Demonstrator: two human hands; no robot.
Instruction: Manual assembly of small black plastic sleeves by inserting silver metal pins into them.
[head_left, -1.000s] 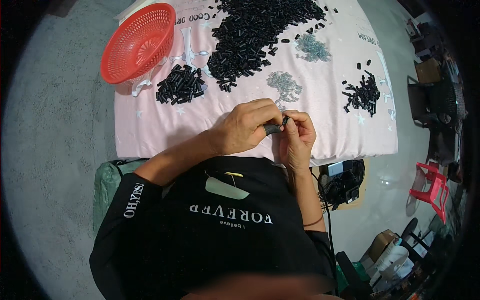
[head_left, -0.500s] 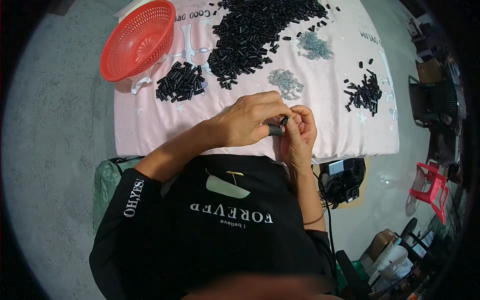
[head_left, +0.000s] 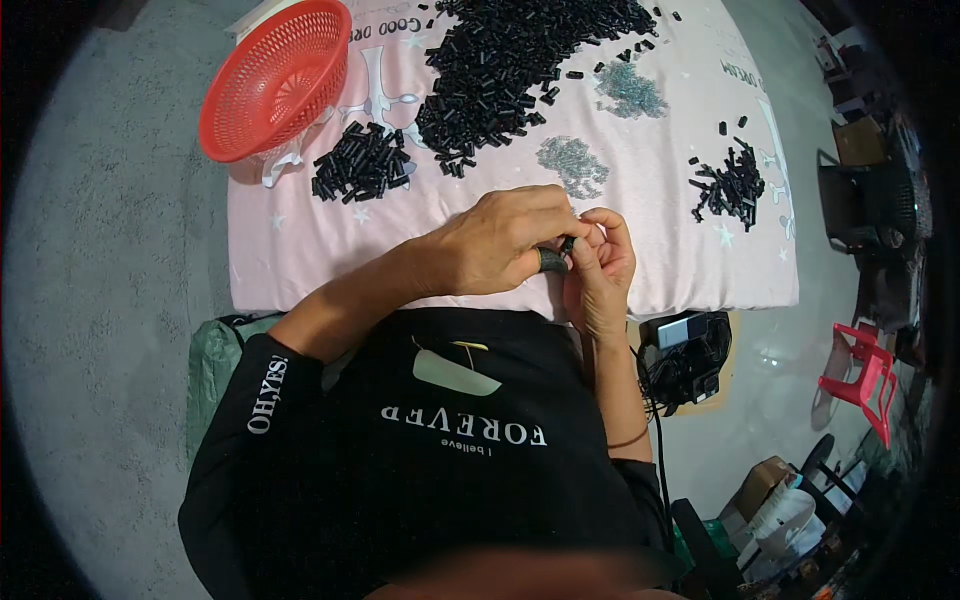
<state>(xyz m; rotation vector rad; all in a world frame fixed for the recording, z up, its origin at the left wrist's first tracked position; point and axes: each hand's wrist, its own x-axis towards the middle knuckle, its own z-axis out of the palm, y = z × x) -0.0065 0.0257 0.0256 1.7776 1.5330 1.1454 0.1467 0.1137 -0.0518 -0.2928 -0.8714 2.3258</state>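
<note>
Fingers of left hand (head_left: 500,245) and right hand (head_left: 598,262) pinch, mostly hiding, small black piece (head_left: 553,259).

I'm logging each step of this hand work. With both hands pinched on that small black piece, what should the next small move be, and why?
Probably press the black piece fully together between the left hand and right hand, then drop it on the small pile beside the red basket. Both hands meet on it above the pink cloth, so fitting looks unfinished; its exact state is too small to tell.
</note>
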